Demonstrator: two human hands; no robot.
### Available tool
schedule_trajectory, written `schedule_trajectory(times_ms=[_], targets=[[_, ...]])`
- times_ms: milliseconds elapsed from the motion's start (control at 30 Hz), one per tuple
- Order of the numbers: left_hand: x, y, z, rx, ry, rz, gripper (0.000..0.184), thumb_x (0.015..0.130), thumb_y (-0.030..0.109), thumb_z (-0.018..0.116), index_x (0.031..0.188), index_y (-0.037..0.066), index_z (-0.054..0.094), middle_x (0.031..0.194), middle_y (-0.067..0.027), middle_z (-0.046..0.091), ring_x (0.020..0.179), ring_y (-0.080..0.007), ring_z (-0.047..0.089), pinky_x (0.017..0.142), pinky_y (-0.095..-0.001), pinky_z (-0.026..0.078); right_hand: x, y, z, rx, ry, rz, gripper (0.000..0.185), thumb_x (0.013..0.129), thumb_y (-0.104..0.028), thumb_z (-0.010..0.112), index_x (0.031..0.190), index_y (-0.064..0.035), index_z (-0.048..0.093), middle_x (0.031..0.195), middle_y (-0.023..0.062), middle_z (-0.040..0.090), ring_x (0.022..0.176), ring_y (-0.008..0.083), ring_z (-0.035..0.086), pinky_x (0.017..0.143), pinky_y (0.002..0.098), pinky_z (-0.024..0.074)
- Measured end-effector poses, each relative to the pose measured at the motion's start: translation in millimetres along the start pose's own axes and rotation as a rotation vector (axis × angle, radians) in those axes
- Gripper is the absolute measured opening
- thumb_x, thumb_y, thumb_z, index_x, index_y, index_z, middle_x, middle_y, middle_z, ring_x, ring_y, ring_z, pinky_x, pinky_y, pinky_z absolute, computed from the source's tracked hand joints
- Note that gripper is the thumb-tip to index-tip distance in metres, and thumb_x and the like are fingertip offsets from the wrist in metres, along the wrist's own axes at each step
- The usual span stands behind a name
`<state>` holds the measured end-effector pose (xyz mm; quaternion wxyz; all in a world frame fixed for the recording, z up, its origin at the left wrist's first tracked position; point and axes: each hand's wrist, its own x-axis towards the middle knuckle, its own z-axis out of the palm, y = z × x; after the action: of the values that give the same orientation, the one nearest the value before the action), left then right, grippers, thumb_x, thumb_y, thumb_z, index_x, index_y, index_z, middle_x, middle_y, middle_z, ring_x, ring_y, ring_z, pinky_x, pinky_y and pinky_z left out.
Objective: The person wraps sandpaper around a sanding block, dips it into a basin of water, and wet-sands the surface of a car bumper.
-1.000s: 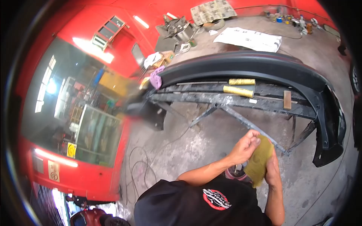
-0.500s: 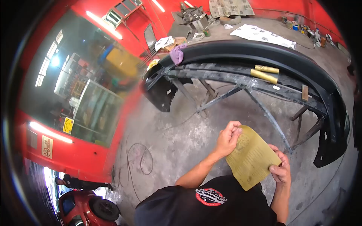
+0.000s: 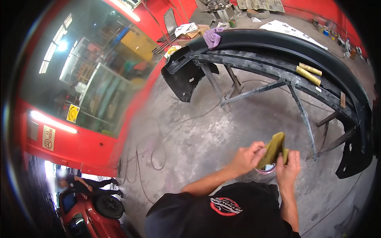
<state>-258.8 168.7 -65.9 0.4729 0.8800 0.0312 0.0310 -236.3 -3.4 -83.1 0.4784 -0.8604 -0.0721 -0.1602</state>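
A gold-yellow sheet of sandpaper (image 3: pixel 273 150) is bent over between my hands, in front of my chest. My left hand (image 3: pixel 251 155) pinches its left edge between thumb and fingers. On the other side, my right hand (image 3: pixel 289 166) grips the right edge with the thumb toward me. Just below the sheet shows part of a round container with a pinkish rim (image 3: pixel 265 172), mostly hidden by the hands and paper. Beyond them a black car bumper (image 3: pixel 274 39) rests on a metal stand (image 3: pixel 254 90).
Two rolls of gold paper (image 3: pixel 308 75), a small brown block (image 3: pixel 342 100) and a purple cloth (image 3: pixel 212 38) lie on the stand and bumper. A hose (image 3: pixel 158 158) curls over the floor. At lower left, a person (image 3: pixel 85 184) is by a red car (image 3: pixel 89 214).
The sandpaper, held out flat before, is now bent over, and my hands have come closer together. The view has shifted, bringing the pinkish-rimmed container into sight.
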Motion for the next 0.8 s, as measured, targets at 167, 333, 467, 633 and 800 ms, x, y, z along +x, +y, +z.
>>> schedule_trajectory(times_ms=[167,333,467,633,800], targets=[[-3.5,5.1,19.1,-0.623,0.032,0.080,0.032,0.096,0.016,0.060,0.121,0.000,0.049,0.104,-0.0135,0.066,0.099,-0.0167,0.066,0.084,-0.0326,0.054,11.3,-45.0,7.1,0.210,-0.178,-0.218,0.039,0.080,0.004,0.057,0.119,0.0033,0.056,0.112,0.0196,0.056,0.099,0.0355,0.057,0.083,0.0390,0.0484],[-5.8,-1.9,-4.9,-0.886,0.042,0.015,0.036,0.095,0.009,0.061,0.125,-0.002,0.044,0.112,-0.0115,0.063,0.107,-0.0138,0.060,0.095,-0.0285,0.047,-6.6,-54.6,0.6,0.147,-0.358,-0.298,0.053,0.079,0.012,0.049,0.131,0.0073,0.048,0.128,0.0231,0.050,0.118,0.0395,0.048,0.100,0.0431,0.0398],[-13.4,4.7,-28.2,-0.823,0.047,-0.132,0.026,0.099,0.011,0.055,0.121,-0.001,0.049,0.103,-0.0050,0.066,0.094,-0.0064,0.059,0.083,-0.0225,0.048,-16.2,-50.6,-22.1,0.280,-0.399,-0.169,0.044,0.083,0.006,0.055,0.127,0.0071,0.053,0.123,0.0206,0.056,0.113,0.0325,0.055,0.097,0.0382,0.0437],[-33.1,-6.4,-28.3,-0.699,-0.009,-0.177,0.025,0.100,0.013,0.053,0.120,-0.002,0.052,0.096,-0.0025,0.066,0.087,-0.0043,0.058,0.078,-0.0210,0.048,-13.3,-28.4,-51.2,0.189,-0.104,0.068,0.045,0.089,-0.012,0.066,0.129,0.0057,0.054,0.124,0.0157,0.058,0.108,0.0226,0.058,0.093,0.0315,0.0451],[-47.5,22.8,-40.5,-0.849,-0.151,-0.239,0.028,0.100,0.014,0.053,0.121,-0.004,0.055,0.094,-0.0029,0.067,0.087,-0.0062,0.059,0.077,-0.0225,0.049,-21.0,-33.3,-41.0,0.758,-0.266,0.269,0.039,0.091,-0.025,0.070,0.114,0.0054,0.061,0.107,0.0080,0.063,0.090,0.0100,0.058,0.079,0.0231,0.0455]])
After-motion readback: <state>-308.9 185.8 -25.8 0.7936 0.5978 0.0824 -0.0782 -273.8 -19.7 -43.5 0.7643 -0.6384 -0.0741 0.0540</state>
